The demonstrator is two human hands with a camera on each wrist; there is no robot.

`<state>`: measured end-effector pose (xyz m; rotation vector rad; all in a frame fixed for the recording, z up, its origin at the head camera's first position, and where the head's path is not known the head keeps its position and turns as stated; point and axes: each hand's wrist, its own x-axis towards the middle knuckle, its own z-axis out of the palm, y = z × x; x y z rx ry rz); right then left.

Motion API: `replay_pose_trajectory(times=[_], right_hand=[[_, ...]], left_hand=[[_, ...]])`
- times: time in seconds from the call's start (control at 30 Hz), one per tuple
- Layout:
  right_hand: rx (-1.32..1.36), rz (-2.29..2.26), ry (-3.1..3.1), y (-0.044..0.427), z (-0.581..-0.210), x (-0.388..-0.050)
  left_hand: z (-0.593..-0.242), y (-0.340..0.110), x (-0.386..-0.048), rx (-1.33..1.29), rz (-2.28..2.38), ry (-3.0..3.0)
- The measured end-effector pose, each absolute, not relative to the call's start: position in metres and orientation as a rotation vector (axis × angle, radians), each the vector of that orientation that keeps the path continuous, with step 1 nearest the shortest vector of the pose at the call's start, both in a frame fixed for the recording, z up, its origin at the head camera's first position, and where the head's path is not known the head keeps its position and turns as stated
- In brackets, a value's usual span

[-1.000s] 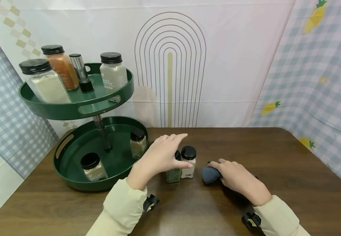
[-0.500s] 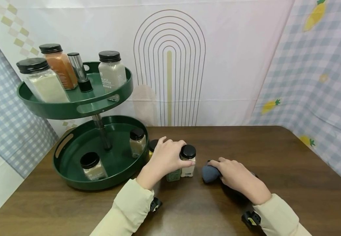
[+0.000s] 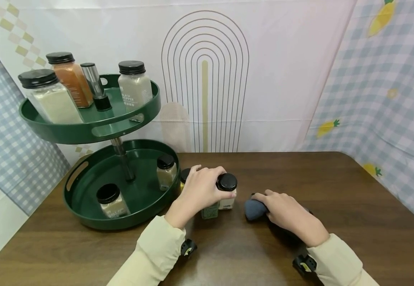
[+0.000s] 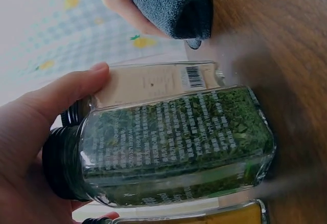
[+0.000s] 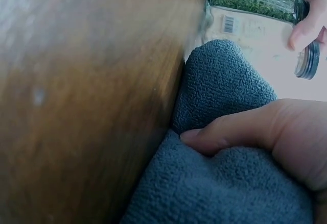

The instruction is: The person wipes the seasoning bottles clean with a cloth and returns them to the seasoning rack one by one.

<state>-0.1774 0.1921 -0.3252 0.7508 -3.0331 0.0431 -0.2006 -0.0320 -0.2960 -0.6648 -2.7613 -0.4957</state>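
Backdrop (image 3: 285, 87): white cloth with a line-drawn arch, blue gingham at both edges of the frame.
Tabletop (image 3: 249, 254): dark wood grain, across the lower half.
Two-tier stand (image 3: 67, 134): green, round, left side of the frame; metal pole (image 3: 119, 147) between its trays.
Left hand (image 3: 200, 186): centre of the frame, gripping the pale jar near its lid, thumb along the near side.
Right hand (image 3: 283, 212): lower right of centre, gripping the cloth, thumb pressed into a fold.
Cream jar (image 3: 61, 106), orange jar (image 3: 72, 85) and black-pepper jar (image 3: 135, 91): all black-lidded, on the upper tray, upper left of the frame.
Cloth (image 5: 225, 81): grey-blue, towelling texture, bunched beneath the right hand, right of the small jars.
Green-herb jar (image 4: 173, 147): black lid, white lettering; stands just left of the pale jar, largely behind the left hand in the head view.
Pale jar (image 3: 226, 203): black lid, barcode on its side — whether its base touches the tabletop cannot be told.
Two small jars (image 3: 113, 207): black-lidded, on the lower tray, one near its front, one at its right side.
Yellow jar (image 4: 204, 217): black lid; mostly hidden, between lower tray and left hand.
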Motion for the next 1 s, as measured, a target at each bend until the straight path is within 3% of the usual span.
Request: replay_pose_trajectory(times=[0.3,0.67,1.0], right_hand=[[0.792,0.070,-2.958,0.198,-0.326,-0.179],[0.800,0.096,-2.942,0.199,-0.325,-0.181],[0.826,0.086,-2.912,0.198,-0.327,-0.182]], left_hand=[[-0.287,-0.029,-0.194,-0.658,-0.749,-2.612],[-0.274,-0.027,-0.174,-0.678,-1.410,-2.548],[-0.300,-0.051,-0.163,-0.720,-2.142,-2.626]])
